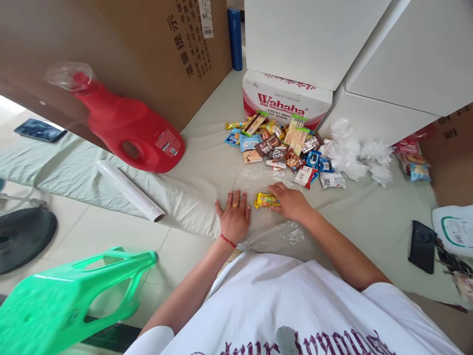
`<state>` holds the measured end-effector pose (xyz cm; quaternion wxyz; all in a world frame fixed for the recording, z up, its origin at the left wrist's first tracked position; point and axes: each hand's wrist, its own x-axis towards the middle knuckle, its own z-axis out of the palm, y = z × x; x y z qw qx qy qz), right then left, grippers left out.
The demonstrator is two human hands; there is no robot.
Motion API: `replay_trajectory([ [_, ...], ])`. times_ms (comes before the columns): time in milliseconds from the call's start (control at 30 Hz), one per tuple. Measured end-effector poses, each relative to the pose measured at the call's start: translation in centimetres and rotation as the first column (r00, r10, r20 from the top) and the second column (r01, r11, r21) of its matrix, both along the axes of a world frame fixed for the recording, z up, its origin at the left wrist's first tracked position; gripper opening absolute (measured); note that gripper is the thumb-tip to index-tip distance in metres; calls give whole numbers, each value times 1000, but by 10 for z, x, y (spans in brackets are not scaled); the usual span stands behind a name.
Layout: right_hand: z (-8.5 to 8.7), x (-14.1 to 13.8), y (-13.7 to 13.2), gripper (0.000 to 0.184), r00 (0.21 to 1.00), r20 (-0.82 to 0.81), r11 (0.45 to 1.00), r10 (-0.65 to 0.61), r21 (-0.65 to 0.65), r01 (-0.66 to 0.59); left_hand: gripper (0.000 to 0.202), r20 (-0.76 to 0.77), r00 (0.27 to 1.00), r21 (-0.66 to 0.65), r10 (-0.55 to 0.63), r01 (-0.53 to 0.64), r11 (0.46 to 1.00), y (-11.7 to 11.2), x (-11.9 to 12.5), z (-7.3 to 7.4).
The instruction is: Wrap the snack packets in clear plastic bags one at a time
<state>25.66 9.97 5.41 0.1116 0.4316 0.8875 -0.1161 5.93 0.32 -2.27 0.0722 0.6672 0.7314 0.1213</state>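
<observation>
My left hand (235,219) lies flat with its fingers spread on the pale cloth-covered surface, over the edge of a sheet of clear plastic film (284,234). A yellow-wrapped snack bar (265,200) rests on the film between my hands. My right hand (291,201) has its thumb and fingers closed around the right end of that bar. Just beyond my hands lies a pile of packaged snacks (277,143) in brown, blue, yellow and clear wrappers. Crumpled bundles in clear plastic (343,148) lie to the right of the pile; what they contain is hard to make out.
A Wahaha carton (288,101) stands behind the snacks, below white cabinets (306,34). At left are a large red jug (136,128), a white film roll (129,190) and a green stool (74,301). A phone (422,246) lies at right.
</observation>
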Motion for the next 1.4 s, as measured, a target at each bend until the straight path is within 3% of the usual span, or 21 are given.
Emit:
replay_trajectory([
  [133, -3, 7, -7, 45, 1000, -19, 1000, -6, -17, 6, 56, -21, 1000, -18, 3, -4, 1000, -4, -3, 1],
  [367, 0, -6, -10, 48, 985, -150, 996, 86, 12, -85, 55, -9, 1000, -19, -3, 3, 1000, 1, -8, 6],
  [533, 9, 42, -44, 37, 921, -375, 994, 105, 14, -107, 46, -10, 1000, 118, -6, 7, 993, -8, -23, 13],
  [600, 3, 69, -68, 36, 893, -423, 980, 156, -46, -193, 40, -10, 997, 164, -70, 71, 984, -14, -32, 13],
  [700, -21, 97, -101, 35, 872, -454, 967, 182, -78, -242, 38, 20, 977, 152, -212, 206, 967, -21, -51, 12],
  [767, -39, 105, -114, 33, 875, -465, 976, 135, -90, -198, 38, 46, 941, 120, -334, 327, 937, -25, -65, 11],
  [867, -54, 104, -120, 32, 860, -510, 985, 11, -143, -97, 56, 63, 833, 40, -550, 548, 835, -33, -82, 9],
  [967, -47, 101, -112, 34, 828, -551, 973, -103, -230, -32, 55, 83, 761, -50, -643, 648, 760, -43, -90, 8],
  [1067, -26, 101, -95, 34, 798, -554, 939, -236, -342, 39, 31, 158, 756, -54, -635, 649, 759, -46, -92, 9],
  [1133, -12, 103, -79, 34, 776, -552, 913, -304, -403, 70, 28, 247, 755, -30, -608, 633, 774, -41, -92, 13],
  [1233, -1, 105, -45, 35, 749, -563, 895, -349, -436, 90, 30, 386, 752, 6, -535, 577, 816, -17, -96, 22],
  [1333, -2, 102, -5, 39, 726, -582, 898, -366, -425, 112, 25, 495, 737, 66, -461, 497, 865, 22, -100, 28],
  [1400, -6, 98, 21, 37, 761, -541, 906, -358, -397, 145, 24, 509, 762, 68, -400, 427, 901, 51, -98, 27],
])
